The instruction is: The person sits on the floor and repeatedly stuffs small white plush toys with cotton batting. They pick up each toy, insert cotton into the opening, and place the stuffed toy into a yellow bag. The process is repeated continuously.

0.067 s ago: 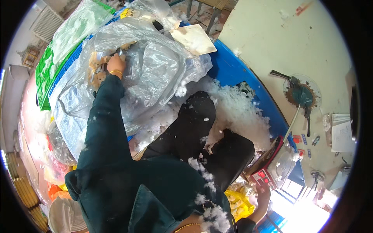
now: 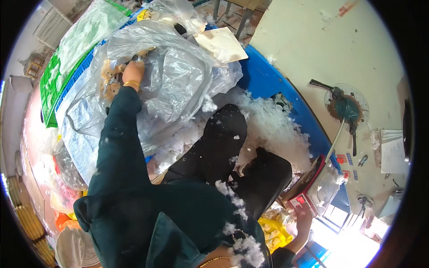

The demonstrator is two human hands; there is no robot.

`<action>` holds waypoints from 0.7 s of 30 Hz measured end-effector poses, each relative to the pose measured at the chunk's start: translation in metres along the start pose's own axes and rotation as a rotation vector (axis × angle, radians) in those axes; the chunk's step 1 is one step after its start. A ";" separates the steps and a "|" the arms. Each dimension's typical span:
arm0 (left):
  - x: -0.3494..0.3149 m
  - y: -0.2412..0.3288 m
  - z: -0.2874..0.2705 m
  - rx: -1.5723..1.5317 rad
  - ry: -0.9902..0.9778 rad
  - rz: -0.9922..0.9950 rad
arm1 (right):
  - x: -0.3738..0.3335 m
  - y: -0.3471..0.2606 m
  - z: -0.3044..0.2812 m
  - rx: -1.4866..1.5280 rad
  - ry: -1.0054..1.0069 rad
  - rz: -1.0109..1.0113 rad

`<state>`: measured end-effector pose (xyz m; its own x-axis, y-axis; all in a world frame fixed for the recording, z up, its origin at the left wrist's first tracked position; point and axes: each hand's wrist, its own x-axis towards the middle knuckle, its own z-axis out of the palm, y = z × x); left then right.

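My left hand [image 2: 133, 74], with a gold bangle at the wrist, is inside a large clear plastic bag [image 2: 183, 73]. Its fingers look curled, and what they hold, if anything, is hidden beneath the hand. Small tan plush toys [image 2: 108, 73] lie in the bag right beside it. Far down on the right, the fingers of my right hand [image 2: 304, 219] reach out over the front panel of a red scale [image 2: 299, 201]. That hand appears to hold nothing. Below it sits a yellow bag [image 2: 273, 233] with tan pieces inside.
White fluffy stuffing [image 2: 272, 129] fills a blue bin [image 2: 268, 67] around my knees. A pale table [image 2: 308, 40] stands to the right, bearing a dark tool with a cable [image 2: 346, 109] and papers [image 2: 393, 154]. A green crate [image 2: 50, 89] is at the far left.
My right hand has shifted slightly up over the scale's panel. My left hand stays in the bag at nearly the same spot.
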<state>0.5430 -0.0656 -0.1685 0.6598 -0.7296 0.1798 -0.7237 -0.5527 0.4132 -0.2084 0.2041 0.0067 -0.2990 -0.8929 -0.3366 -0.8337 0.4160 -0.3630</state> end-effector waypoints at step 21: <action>-0.322 0.329 -0.080 -1.223 -1.003 0.934 | 0.067 -0.163 0.036 0.664 0.308 -0.766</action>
<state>0.1089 0.0194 -0.0190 -0.5118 -0.7815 0.3569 0.0976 0.3599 0.9279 -0.0761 0.0829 0.0121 0.0171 -0.9230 0.3845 -0.4561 -0.3494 -0.8185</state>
